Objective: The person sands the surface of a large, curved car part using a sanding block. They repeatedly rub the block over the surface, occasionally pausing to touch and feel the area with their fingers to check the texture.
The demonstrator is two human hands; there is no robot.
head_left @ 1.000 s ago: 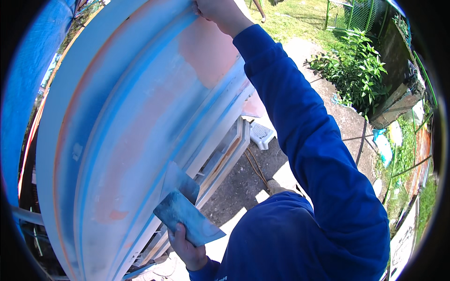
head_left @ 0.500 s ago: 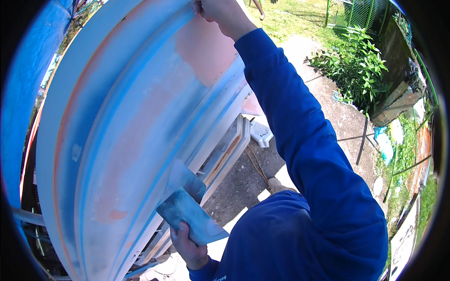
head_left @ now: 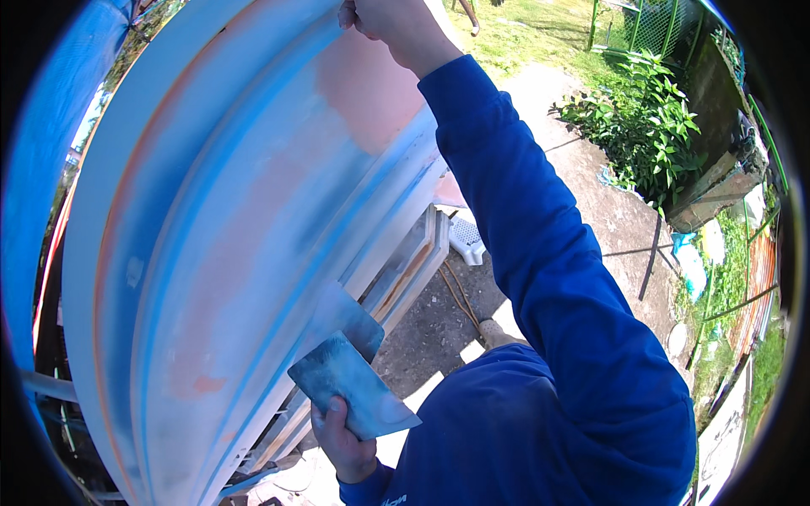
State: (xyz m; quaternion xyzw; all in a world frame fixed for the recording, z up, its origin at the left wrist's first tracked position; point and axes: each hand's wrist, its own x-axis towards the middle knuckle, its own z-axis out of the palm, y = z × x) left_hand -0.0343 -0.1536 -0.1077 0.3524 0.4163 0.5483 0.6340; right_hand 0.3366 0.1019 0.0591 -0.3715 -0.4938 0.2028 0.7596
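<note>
A long curved body like a boat hull (head_left: pixel 245 228), white and blue with pinkish patches, fills the left half. My right hand (head_left: pixel 390 25) reaches far up to its top edge, fingers curled and pressed close to the surface. Whatever those fingers may hold is hidden. Low in the middle, my left hand (head_left: pixel 344 443) grips a thin, flat, rectangular blue-grey plate (head_left: pixel 350 384), thumb on top. Behind it a second similar plate (head_left: pixel 359 325) sticks out, overlapping the first. Both lie in front of the hull's lower right edge; I cannot tell if they touch it.
Pale frames or boards (head_left: pixel 413 270) lie beside the hull, with a white perforated plastic piece (head_left: pixel 467 239) near them. A tan cord (head_left: pixel 458 295) runs over the ground. A leafy bush (head_left: pixel 637 126) grows at right. A blue tarp (head_left: pixel 59 126) hangs at far left.
My left hand and the plates have shifted slightly to the right against the hull. My right hand has moved a little to the left along the top, still curled.
</note>
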